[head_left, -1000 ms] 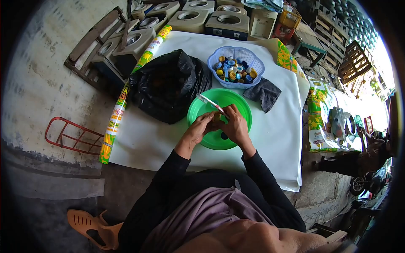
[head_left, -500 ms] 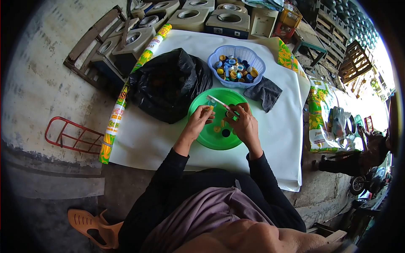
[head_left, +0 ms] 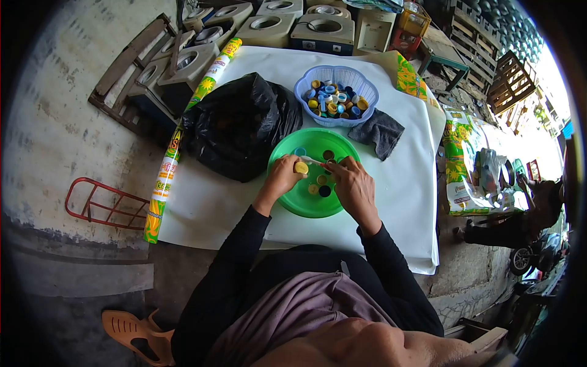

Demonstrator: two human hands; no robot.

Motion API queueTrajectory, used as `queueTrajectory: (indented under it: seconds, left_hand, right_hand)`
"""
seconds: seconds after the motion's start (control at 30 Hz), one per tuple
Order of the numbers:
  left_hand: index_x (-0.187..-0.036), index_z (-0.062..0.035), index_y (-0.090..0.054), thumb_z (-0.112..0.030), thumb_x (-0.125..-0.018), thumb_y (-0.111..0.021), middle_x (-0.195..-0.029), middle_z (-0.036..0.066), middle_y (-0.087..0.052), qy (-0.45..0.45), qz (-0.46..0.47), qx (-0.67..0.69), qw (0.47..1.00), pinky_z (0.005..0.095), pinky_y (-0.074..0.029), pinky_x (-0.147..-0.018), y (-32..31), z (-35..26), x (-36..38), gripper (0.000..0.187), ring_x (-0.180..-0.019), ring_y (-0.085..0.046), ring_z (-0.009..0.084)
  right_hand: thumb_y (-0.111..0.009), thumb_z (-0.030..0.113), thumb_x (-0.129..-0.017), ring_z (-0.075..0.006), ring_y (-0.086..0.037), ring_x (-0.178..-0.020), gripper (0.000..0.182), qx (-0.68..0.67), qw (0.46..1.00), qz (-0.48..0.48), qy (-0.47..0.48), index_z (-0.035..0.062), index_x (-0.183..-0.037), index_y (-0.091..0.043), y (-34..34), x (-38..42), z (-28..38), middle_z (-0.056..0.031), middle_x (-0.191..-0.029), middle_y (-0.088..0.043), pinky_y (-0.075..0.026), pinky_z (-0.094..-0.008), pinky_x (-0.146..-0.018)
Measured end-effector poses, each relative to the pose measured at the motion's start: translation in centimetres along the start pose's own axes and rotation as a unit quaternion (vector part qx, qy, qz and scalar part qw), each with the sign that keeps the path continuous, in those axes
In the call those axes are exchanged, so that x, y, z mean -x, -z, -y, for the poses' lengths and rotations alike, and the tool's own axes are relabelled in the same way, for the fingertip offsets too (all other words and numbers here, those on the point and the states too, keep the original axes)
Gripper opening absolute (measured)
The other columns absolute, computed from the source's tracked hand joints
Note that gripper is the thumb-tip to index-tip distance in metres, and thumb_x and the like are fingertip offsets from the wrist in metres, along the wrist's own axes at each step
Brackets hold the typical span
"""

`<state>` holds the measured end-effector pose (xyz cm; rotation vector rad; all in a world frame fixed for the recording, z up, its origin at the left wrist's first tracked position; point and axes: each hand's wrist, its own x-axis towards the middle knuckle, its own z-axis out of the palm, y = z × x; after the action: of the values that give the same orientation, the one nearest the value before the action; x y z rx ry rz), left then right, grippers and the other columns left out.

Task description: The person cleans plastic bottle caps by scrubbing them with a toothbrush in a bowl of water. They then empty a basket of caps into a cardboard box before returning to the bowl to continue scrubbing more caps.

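My left hand is over the left side of a green basin, its fingers pinching a yellow bottle cap. Opposite it, my right hand grips a slim white-and-red tool, whose exact kind I cannot make out. The tool's white end reaches the cap, though contact is not clear. Several loose caps lie in the basin, among them a dark cap and a blue-green cap.
A blue plastic basket of mixed caps stands behind the basin, with a dark grey cloth beside it. An open black plastic bag sits on the left. A printed roll runs along the table's left edge. Another person is at far right.
The tool has swung down from pointing up and away to lying nearly level towards my left hand. The yellow cap has turned and shows more fully. The view has shifted slightly.
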<state>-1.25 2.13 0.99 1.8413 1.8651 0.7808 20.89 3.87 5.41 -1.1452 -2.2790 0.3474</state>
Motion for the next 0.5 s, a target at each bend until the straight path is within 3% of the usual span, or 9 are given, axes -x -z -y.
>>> queueTrajectory:
  seconds: [0.1,0.3,0.4,0.5]
  left_hand:
    - [-0.109,0.0018,-0.065,-0.007,-0.073,-0.085,-0.102,0.017,-0.070,0.071,0.023,0.176,0.982,0.0369,-0.057,-0.079,0.3,0.1,0.1,0.042,-0.094,-0.071,0.0304]
    - [-0.111,0.0022,-0.065,-0.003,-0.078,-0.081,-0.100,0.012,-0.071,0.037,-0.079,0.166,0.982,0.0306,-0.057,-0.079,-0.1,0.9,0.3,0.037,-0.093,-0.071,0.0164]
    - [-0.109,0.0014,-0.064,-0.001,-0.077,-0.078,-0.093,0.014,-0.072,-0.001,-0.105,0.166,0.980,0.0328,-0.057,-0.077,0.0,0.8,0.4,0.035,-0.085,-0.072,0.0222]
    - [-0.105,0.0008,-0.063,-0.001,-0.078,-0.078,-0.090,0.012,-0.071,0.024,-0.091,0.169,0.981,0.0326,-0.056,-0.075,0.6,0.2,0.6,0.031,-0.083,-0.072,0.0222]
  right_hand:
    - [-0.062,0.012,-0.089,-0.0269,-0.064,-0.085,0.025,-0.004,1.000,-0.013,-0.026,0.0184,-0.107,-0.077,-0.1,0.6,0.5,-0.0055,-0.094,-0.062,-0.053,-0.0398,-0.064]
    - [-0.064,0.011,-0.087,-0.0260,-0.064,-0.084,0.024,-0.005,0.999,-0.047,-0.022,0.0177,-0.106,-0.077,-0.2,1.2,0.9,-0.0042,-0.093,-0.061,-0.053,-0.0389,-0.064]
    - [-0.065,0.009,-0.085,-0.0255,-0.064,-0.084,0.026,0.045,0.997,-0.055,-0.018,0.0181,-0.106,-0.077,-0.7,0.2,-0.1,-0.0032,-0.092,-0.062,-0.053,-0.0385,-0.065]
    - [-0.065,0.007,-0.085,-0.0256,-0.064,-0.086,0.029,0.068,0.997,-0.021,0.008,0.0202,-0.108,-0.077,-1.7,-0.3,-1.3,-0.0023,-0.093,-0.064,-0.053,-0.0382,-0.067]
